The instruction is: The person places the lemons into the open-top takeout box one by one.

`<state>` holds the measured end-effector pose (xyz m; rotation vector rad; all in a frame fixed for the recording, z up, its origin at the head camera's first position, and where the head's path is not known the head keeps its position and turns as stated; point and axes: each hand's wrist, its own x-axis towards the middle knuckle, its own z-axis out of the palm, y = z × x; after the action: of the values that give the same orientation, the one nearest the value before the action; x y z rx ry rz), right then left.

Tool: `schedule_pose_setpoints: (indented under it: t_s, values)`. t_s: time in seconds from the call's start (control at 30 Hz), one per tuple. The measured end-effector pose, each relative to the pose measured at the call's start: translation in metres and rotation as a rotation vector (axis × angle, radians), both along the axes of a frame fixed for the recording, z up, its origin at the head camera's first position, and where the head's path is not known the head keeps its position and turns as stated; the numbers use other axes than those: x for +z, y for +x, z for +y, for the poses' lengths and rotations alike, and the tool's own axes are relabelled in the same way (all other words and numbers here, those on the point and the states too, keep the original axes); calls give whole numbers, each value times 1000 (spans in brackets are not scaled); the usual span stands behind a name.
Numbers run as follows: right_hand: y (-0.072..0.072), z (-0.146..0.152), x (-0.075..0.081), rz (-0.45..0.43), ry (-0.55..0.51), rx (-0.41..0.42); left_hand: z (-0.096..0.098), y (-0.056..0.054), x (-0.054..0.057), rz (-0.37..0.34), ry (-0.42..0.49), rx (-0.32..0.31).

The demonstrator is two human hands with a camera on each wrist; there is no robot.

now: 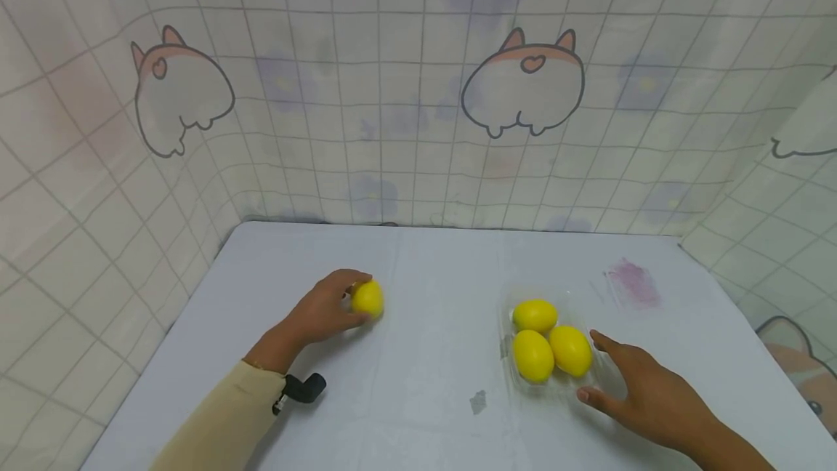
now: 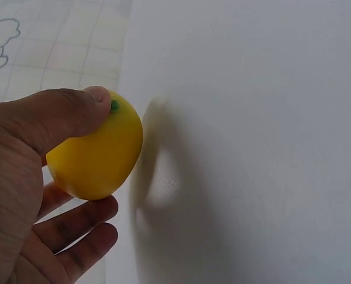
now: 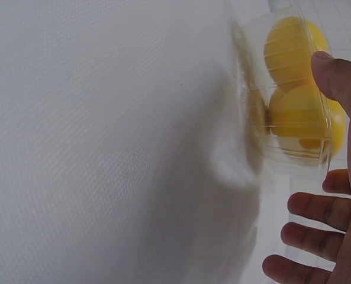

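Observation:
My left hand [image 1: 330, 309] grips a yellow lemon [image 1: 368, 299] on the left half of the table. In the left wrist view the thumb lies by the green spot on the lemon [image 2: 98, 151], with fingers under it, and it appears slightly off the surface. Toward the right stands a clear plastic container [image 1: 556, 392] with three lemons [image 1: 533, 356] inside. Beside its right edge is my right hand [image 1: 654, 395], fingers spread and holding nothing. The right wrist view shows that thumb near the rim of the container [image 3: 326, 133]; whether it touches cannot be told.
A white table [image 1: 431, 384] carries a pink stain [image 1: 633, 282] and a small grey patch [image 1: 478, 402]. Behind and at both sides hangs a checked curtain [image 1: 392, 78] with cartoon animals. A black strap piece [image 1: 305, 388] sticks out from the left wrist.

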<state>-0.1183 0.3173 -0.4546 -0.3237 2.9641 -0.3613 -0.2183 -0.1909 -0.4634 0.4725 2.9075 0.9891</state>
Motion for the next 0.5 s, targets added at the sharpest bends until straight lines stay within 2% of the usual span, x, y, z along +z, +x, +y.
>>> schedule_pose_setpoints:
  t_s: [0.2,0.5]
  values:
    - [0,-1,1,-1,1,-4,13,-1,4,1,5,-15]
    - [2,-1,0,7,-10,-2,28,-3,5,-1,34,-33]
